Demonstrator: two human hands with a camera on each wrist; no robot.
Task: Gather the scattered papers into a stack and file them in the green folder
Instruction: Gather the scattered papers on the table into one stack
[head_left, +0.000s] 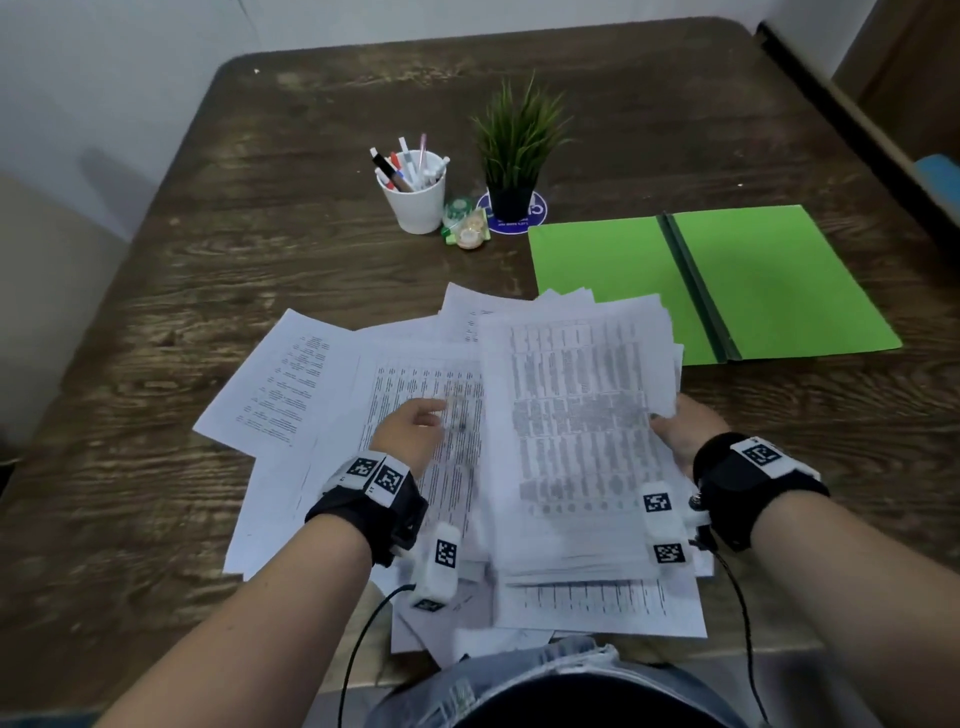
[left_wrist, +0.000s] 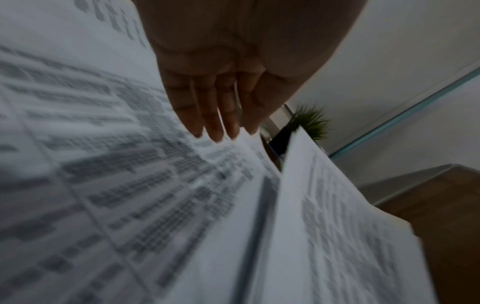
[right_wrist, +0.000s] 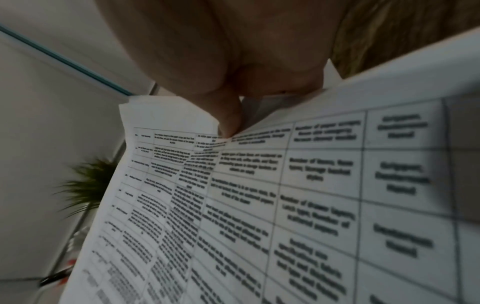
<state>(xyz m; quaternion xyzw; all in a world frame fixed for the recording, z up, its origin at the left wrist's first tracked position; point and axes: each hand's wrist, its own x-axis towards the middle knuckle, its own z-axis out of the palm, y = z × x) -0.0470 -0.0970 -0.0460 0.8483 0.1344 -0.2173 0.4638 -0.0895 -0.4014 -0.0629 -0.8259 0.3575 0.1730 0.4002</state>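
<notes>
Right hand (head_left: 680, 431) at centre right of the head view, thumb pinching the right edge of a thick stack of papers (head_left: 582, 436) lifted off the sheets below. Left hand (head_left: 410, 431) just left of that stack, fingers (left_wrist: 207, 115) straight and together, hovering over loose sheets (head_left: 291, 384) fanned across the lower centre of the wooden table (head_left: 260, 234). Green folder (head_left: 727, 280) lying open at right, its near corner under the papers. Pen cup (head_left: 415, 197) and potted plant (head_left: 514, 150) at upper centre.
</notes>
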